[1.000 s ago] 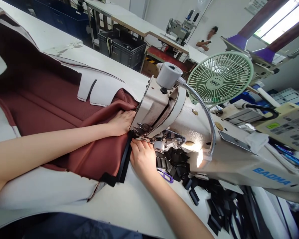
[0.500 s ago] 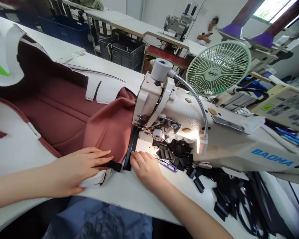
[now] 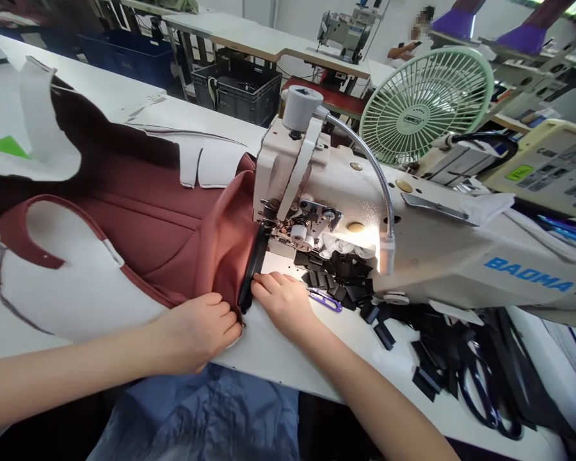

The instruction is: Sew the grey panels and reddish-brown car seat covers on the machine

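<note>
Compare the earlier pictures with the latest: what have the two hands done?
The left hand came back from beside the needle toward the person and has closed on the near edge of the red fabric. The right hand slid back along the black trim, touching its near end. Sewing machine, purple snips and fan are unmoved.

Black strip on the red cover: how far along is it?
Looks done: the black strip lies along the edge of the red cover, its far end under the foot of the sewing machine. In hand: the left hand grips that edge, the right hand steadies the strip. Left: apparently the stretch from foot to hands; stitches aren't visible.
</note>
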`<move>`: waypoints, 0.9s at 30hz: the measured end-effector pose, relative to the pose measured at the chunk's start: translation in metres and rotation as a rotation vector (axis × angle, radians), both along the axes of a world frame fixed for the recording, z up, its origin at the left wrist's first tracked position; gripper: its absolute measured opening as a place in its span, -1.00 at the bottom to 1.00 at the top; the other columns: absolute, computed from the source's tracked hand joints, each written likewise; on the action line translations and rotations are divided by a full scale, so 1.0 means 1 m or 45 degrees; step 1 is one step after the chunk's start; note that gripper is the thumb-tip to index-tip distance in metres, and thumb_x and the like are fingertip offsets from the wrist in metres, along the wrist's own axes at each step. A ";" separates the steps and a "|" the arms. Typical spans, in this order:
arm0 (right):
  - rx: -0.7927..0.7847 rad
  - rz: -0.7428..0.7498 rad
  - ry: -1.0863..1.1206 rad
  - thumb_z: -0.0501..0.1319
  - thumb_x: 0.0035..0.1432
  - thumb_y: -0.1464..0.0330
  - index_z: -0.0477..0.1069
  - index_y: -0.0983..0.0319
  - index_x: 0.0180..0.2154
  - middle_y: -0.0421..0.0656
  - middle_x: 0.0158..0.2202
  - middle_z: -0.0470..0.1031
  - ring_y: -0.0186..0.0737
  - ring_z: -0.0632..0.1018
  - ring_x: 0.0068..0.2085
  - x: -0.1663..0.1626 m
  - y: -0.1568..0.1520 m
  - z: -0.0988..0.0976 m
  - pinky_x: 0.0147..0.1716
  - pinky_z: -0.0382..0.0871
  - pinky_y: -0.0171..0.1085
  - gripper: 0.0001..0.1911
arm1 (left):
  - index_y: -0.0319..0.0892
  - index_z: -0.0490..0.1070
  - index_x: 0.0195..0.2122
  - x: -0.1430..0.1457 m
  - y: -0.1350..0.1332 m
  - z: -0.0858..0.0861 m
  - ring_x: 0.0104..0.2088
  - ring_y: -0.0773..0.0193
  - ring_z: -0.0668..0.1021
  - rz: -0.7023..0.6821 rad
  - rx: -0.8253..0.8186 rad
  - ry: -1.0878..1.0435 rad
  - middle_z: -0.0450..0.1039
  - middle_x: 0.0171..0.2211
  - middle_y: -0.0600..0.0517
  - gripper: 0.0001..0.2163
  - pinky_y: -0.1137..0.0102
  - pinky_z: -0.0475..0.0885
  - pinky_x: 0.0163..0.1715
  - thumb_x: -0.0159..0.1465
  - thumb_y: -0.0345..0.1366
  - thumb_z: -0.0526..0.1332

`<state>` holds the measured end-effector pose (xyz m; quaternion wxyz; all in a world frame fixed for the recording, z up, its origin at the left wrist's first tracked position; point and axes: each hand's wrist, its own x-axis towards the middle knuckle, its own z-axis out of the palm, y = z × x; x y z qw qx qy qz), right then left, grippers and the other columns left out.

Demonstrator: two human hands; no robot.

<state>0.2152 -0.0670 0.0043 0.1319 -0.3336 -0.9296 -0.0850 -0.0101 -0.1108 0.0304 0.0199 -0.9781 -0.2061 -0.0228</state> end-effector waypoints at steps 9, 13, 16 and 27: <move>-0.087 -0.045 -0.009 0.16 0.34 0.53 0.47 0.19 -0.16 -0.14 -0.12 0.59 -0.27 0.53 -0.27 0.003 -0.002 0.003 -0.35 0.34 -0.29 -0.84 | -0.15 0.43 -0.05 -0.034 0.015 0.018 -0.41 0.21 0.41 0.034 -0.045 -0.055 0.46 -0.39 0.04 -0.63 0.26 0.18 -0.36 0.08 -0.46 0.26; -0.150 -0.089 -0.065 0.17 0.33 0.50 0.46 0.18 -0.26 -0.14 -0.19 0.57 -0.23 0.50 -0.27 -0.011 -0.001 0.009 -0.39 0.32 -0.27 -0.85 | -0.18 0.44 -0.34 0.003 0.007 0.010 -0.47 0.18 0.35 -0.011 0.076 -0.023 0.42 -0.47 0.00 -0.94 0.23 0.16 -0.39 0.15 -0.40 0.23; -0.294 -0.121 0.017 0.20 0.29 0.47 0.48 0.21 -0.29 -0.12 -0.22 0.55 -0.17 0.50 -0.23 -0.012 -0.001 0.016 -0.35 0.38 -0.23 -0.89 | -0.19 0.43 -0.32 0.017 -0.002 0.001 -0.46 0.17 0.33 0.011 0.113 -0.059 0.41 -0.47 -0.01 -0.92 0.22 0.15 -0.39 0.15 -0.43 0.19; -1.040 0.150 0.562 0.39 0.16 0.53 0.60 0.21 -0.28 -0.22 -0.28 0.60 -0.32 0.57 -0.22 0.011 0.000 0.030 -0.17 0.44 -0.36 -0.88 | -0.17 0.43 -0.18 -0.014 0.005 -0.009 -0.36 0.18 0.41 0.134 -0.286 -0.466 0.46 -0.40 0.01 -0.73 0.27 0.24 -0.33 0.08 -0.50 0.15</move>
